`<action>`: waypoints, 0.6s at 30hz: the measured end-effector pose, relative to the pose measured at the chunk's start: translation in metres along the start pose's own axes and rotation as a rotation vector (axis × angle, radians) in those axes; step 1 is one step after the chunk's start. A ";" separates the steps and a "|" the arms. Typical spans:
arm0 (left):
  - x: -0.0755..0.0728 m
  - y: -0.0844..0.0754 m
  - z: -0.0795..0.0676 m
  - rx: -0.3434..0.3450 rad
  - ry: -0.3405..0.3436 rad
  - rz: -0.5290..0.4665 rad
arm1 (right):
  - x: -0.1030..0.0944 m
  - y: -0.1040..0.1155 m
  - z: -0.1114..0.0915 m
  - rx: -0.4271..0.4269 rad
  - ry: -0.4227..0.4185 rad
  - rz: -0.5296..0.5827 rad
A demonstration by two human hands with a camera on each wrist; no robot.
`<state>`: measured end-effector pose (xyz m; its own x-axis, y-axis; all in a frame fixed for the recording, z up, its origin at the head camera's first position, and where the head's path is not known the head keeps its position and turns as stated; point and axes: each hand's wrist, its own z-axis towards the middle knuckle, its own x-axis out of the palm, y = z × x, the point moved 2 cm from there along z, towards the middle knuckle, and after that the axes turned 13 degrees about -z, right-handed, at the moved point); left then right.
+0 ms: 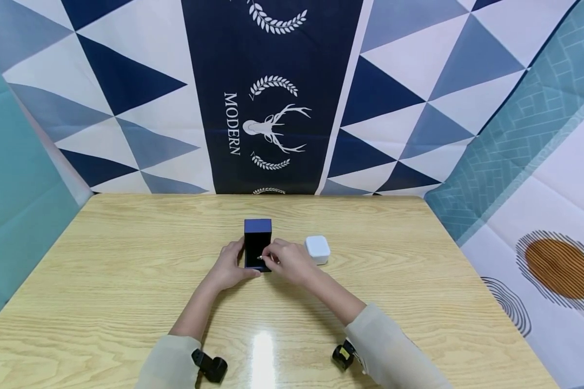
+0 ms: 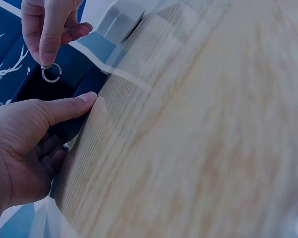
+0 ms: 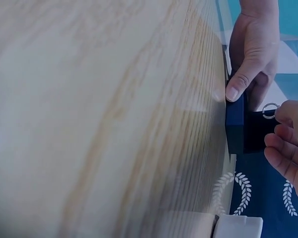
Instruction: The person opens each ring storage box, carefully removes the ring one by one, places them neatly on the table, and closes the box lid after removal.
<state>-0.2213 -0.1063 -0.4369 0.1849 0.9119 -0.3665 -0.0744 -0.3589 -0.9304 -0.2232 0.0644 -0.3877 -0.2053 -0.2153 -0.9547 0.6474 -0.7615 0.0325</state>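
Note:
A dark blue ring box [image 1: 258, 226] stands on the wooden table with its lid raised and a black interior facing the person. My left hand [image 1: 230, 267] grips it from the left, thumb along the front edge and the other fingers on its side. Over the box's interior, my right hand [image 1: 290, 261] pinches a slim silvery ring [image 2: 50, 81] between thumb and forefinger. The ring's band has a studded, sparkling outline in the left wrist view. In the right wrist view the ring hangs just above the dark inside of the box.
A small white rounded box [image 1: 318, 248] sits right of the ring box, beside my right hand. Behind the far edge of the table [image 1: 141, 237] hangs a patterned cloth [image 1: 282, 173]. Black wrist cameras show at both sleeves.

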 end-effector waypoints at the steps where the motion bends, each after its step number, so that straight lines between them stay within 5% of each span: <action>1: 0.000 0.000 0.000 -0.002 0.000 0.000 | 0.000 0.000 0.000 -0.002 -0.001 0.002; 18: -0.001 -0.001 0.001 -0.026 -0.003 0.040 | -0.006 0.003 -0.005 -0.031 -0.008 -0.001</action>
<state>-0.2219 -0.1064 -0.4353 0.1798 0.8973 -0.4031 -0.0558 -0.3998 -0.9149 -0.2163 0.0661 -0.3833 -0.2119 -0.2195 -0.9523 0.6696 -0.7424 0.0221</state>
